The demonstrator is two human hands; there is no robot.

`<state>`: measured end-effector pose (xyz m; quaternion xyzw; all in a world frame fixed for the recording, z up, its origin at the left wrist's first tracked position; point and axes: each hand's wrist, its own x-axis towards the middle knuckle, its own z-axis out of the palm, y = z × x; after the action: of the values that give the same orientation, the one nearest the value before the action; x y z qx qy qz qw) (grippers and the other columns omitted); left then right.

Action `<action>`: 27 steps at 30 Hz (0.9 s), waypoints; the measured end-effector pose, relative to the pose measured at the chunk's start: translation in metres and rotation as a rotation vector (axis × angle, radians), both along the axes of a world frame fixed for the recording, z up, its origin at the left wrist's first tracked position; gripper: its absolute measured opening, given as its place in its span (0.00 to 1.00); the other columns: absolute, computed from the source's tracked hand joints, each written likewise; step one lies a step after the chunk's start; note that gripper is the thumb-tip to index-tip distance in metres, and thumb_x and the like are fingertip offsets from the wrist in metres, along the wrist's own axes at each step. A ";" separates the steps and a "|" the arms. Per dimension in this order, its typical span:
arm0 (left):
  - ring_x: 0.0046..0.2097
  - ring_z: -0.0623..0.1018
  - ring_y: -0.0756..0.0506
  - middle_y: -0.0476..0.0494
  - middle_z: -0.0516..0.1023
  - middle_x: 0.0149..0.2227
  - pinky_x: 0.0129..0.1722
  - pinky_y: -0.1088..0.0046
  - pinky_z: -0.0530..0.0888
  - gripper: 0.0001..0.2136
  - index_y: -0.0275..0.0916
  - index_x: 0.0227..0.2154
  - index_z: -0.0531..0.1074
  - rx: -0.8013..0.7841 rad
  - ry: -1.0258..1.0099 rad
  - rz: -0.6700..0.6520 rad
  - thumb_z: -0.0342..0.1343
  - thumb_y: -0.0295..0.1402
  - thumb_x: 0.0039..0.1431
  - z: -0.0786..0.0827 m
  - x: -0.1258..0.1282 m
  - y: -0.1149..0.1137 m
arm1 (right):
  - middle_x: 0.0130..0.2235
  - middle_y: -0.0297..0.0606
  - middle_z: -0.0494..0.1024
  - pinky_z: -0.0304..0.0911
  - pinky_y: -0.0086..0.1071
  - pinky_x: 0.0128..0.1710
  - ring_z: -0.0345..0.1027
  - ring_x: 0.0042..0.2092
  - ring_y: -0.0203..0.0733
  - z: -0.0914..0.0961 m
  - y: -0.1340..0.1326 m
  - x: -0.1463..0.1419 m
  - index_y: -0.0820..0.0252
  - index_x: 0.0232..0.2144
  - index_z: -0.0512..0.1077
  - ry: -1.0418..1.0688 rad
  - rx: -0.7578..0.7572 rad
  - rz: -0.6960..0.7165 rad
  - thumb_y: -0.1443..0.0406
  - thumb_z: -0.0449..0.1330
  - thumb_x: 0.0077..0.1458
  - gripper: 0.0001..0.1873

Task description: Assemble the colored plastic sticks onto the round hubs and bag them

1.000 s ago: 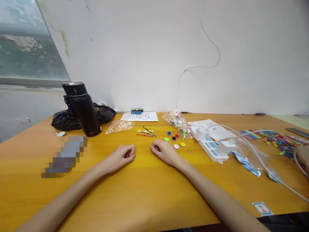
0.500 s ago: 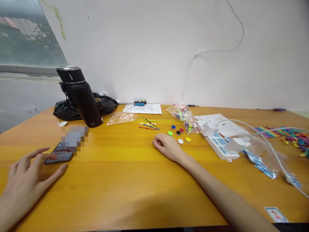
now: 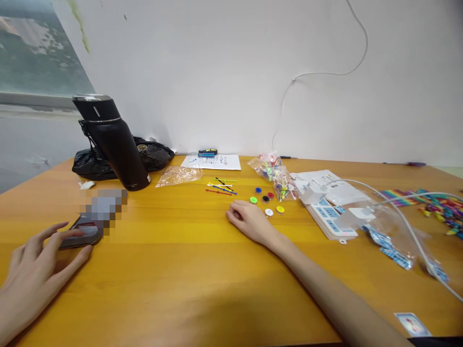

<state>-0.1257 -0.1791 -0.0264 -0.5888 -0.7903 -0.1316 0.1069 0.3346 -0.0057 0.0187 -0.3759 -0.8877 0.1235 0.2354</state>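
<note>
My left hand (image 3: 39, 270) lies over the near end of a smartphone (image 3: 85, 232) at the left. Its fingers are spread, with a fingertip on or just over the screen and the thumb beside the phone's near edge. A pixelated patch covers the phone's far part. Mid-table, my right hand (image 3: 249, 221) rests in a loose fist, and nothing shows sticking out of it. Small round plastic discs, among them a white disc (image 3: 268, 212) and a yellow disc (image 3: 280, 210), lie just beyond that hand. Thin coloured plastic pointers, including a red pointer (image 3: 218, 192), lie further back.
A black flask (image 3: 121, 152) stands before a black plastic bag (image 3: 159, 154). Screwdrivers (image 3: 207, 153) lie on a paper sheet (image 3: 231, 163) near a clear bag (image 3: 180, 176). Rightward are bagged parts (image 3: 284, 185), a power strip (image 3: 331, 221) with cables, and a card (image 3: 412, 324).
The view has shifted slightly, so most things appear a little further left. My left hand stays at the phone, and my right fist stays resting on the table.
</note>
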 end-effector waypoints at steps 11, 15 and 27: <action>0.64 0.64 0.28 0.33 0.65 0.61 0.63 0.43 0.61 0.30 0.43 0.57 0.60 0.065 -0.113 -0.105 0.43 0.58 0.60 0.013 0.009 0.015 | 0.29 0.32 0.67 0.52 0.30 0.33 0.61 0.32 0.37 -0.002 0.002 0.000 0.57 0.26 0.58 -0.008 0.003 -0.005 0.65 0.54 0.67 0.16; 0.65 0.63 0.27 0.32 0.63 0.62 0.64 0.41 0.59 0.31 0.42 0.57 0.62 0.033 -0.150 -0.104 0.43 0.59 0.59 0.017 0.013 0.018 | 0.29 0.32 0.67 0.52 0.30 0.34 0.61 0.32 0.37 -0.002 0.002 0.001 0.57 0.26 0.58 -0.008 0.006 0.001 0.65 0.54 0.67 0.15; 0.63 0.65 0.28 0.33 0.65 0.61 0.64 0.44 0.62 0.29 0.41 0.58 0.61 0.093 -0.123 -0.088 0.47 0.54 0.60 0.025 0.020 0.018 | 0.29 0.33 0.68 0.53 0.30 0.34 0.62 0.32 0.37 0.000 0.001 0.000 0.57 0.26 0.60 -0.021 0.001 -0.009 0.64 0.54 0.67 0.16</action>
<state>-0.1053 -0.1609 -0.0018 -0.6080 -0.7618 -0.2088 0.0794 0.3350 -0.0051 0.0185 -0.3811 -0.8885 0.1181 0.2269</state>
